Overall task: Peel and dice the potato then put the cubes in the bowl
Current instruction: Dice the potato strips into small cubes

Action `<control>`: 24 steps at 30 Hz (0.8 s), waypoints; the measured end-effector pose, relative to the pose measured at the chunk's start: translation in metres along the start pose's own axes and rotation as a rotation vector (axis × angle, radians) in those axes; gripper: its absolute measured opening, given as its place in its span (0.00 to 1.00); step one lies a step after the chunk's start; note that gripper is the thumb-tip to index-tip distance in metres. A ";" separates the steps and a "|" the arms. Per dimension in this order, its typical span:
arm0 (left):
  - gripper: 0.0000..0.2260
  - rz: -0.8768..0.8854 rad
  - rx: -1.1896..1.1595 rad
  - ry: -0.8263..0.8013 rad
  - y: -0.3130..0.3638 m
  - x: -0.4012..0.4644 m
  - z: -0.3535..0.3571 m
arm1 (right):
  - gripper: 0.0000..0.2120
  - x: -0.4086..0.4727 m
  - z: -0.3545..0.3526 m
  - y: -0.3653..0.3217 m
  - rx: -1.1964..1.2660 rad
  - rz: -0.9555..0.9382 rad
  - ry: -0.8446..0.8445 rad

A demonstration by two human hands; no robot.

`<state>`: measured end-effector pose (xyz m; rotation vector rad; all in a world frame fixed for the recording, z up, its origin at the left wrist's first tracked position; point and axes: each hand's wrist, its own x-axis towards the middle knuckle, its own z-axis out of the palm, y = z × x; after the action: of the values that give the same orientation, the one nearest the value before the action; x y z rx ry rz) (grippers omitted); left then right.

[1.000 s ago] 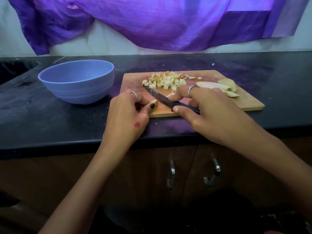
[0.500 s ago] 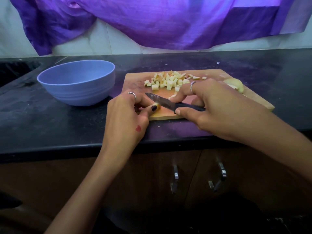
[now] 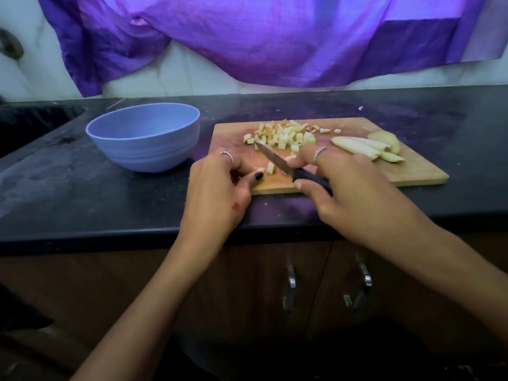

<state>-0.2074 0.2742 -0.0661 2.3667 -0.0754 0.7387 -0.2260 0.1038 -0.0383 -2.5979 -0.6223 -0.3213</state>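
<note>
Head view: dicing is midway. Cubes point(image 3: 283, 134) pile on the board point(image 3: 412, 171), strips point(image 3: 360, 148) uncut at its right, bowl point(image 3: 143, 136) left of it unfilled. Right hand point(image 3: 354, 193) grips the knife point(image 3: 277, 160); left hand point(image 3: 217, 193) pinches a piece point(image 3: 260, 170).

Black countertop point(image 3: 110, 199) carries a blue bowl point(image 3: 144, 138) beside a wooden cutting board point(image 3: 412, 171).

wall point(image 3: 33, 78): pale, tiled, faint seams | cloth point(image 3: 261, 37): purple, shiny, draped across the wall above the bench | bench point(image 3: 82, 202): black stone top, dusty and smeared, purple sheen | sink point(image 3: 24, 125): dark, far left | cupboard doors point(image 3: 247, 284): brown wood, under the bench | handles point(image 3: 291, 287): metal
</note>
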 end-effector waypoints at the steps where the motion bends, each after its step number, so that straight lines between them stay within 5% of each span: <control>1: 0.04 0.001 0.006 0.000 0.000 0.000 0.000 | 0.08 0.000 0.000 0.001 0.087 0.025 0.021; 14: 0.10 0.019 -0.030 -0.032 -0.001 0.000 -0.003 | 0.06 0.003 -0.003 -0.008 0.098 0.024 -0.065; 24: 0.03 -0.002 -0.051 -0.046 -0.004 0.001 -0.002 | 0.10 0.009 0.001 -0.023 -0.007 0.050 -0.172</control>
<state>-0.2068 0.2791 -0.0669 2.3354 -0.1102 0.6743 -0.2292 0.1260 -0.0273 -2.6622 -0.6136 -0.0853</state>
